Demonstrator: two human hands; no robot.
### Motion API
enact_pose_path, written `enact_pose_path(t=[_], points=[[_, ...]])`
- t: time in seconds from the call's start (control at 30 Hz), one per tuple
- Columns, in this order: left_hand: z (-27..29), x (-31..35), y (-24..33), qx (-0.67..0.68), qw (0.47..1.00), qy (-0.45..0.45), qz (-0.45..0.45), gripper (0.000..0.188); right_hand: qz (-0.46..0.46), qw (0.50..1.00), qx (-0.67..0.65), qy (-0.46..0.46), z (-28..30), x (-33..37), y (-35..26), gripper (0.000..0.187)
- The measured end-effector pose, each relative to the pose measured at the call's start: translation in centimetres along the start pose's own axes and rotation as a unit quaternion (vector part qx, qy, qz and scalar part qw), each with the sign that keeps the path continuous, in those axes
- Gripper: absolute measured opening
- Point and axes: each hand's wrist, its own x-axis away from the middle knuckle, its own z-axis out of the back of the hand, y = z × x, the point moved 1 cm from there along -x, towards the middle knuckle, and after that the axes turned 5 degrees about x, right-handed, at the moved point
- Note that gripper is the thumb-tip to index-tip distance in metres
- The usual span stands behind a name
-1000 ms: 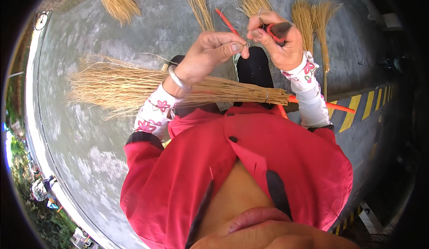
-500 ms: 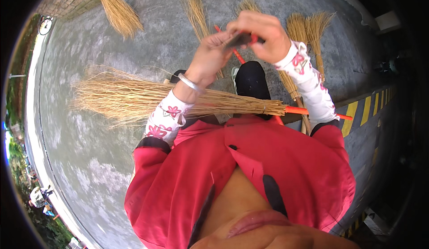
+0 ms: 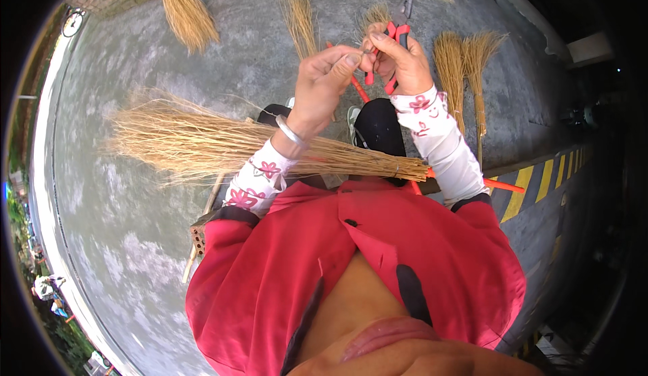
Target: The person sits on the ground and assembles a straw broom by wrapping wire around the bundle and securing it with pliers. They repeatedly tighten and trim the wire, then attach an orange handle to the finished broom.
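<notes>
Pliers point(image 3: 401, 26) are clamped in right hand point(image 3: 409, 67), nose toward 12 o'clock — presumably clear of pinched left hand point(image 3: 322, 82), contents indiscernible. Broom point(image 3: 202, 140) is laid crosswise — bristles toward 9 o'clock.

Pliers point(image 3: 399, 30) with red-and-black grips and a dark grey head; straw-gold broom point(image 3: 202, 138) with an orange-red handle; crimson jacket point(image 3: 439, 254); white sleeves point(image 3: 439, 136) patterned with pink flowers; silvery bracelet point(image 3: 289, 131); black trousers point(image 3: 379, 125); mottled grey floor point(image 3: 121, 221); yellow-and-dark-grey striped strip point(image 3: 518, 195).
</notes>
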Motion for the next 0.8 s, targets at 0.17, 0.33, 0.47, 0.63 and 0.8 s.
enact_pose_path(t=[0.17, 0.33, 0.47, 0.63, 0.8], points=[[0.6, 0.0, -0.1, 0.110, 0.991, -0.017, 0.074, 0.023, 0.019, 0.997, 0.064, 0.040, 0.4, 0.5, 1.6, 0.016], [2.8, -0.9, 1.5, 0.258, 0.956, -0.066, 0.120, 0.019, 0.056, 0.944, 0.320, -0.059, 3.6, 1.6, 1.2, 0.026], [3.2, -1.0, 1.6, 0.323, 0.920, -0.156, 0.159, 0.017, 0.010, 0.925, 0.352, -0.145, 4.3, 2.6, 1.0, 0.034], [3.1, -0.8, 1.2, 0.333, 0.908, -0.190, 0.171, 0.017, 0.055, 0.868, 0.438, -0.227, 3.4, 2.7, -0.3, 0.042], [3.0, -0.7, 1.5, 0.299, 0.928, -0.161, 0.153, 0.019, 0.093, 0.820, 0.532, -0.190, 2.4, 2.5, -0.9, 0.034]])
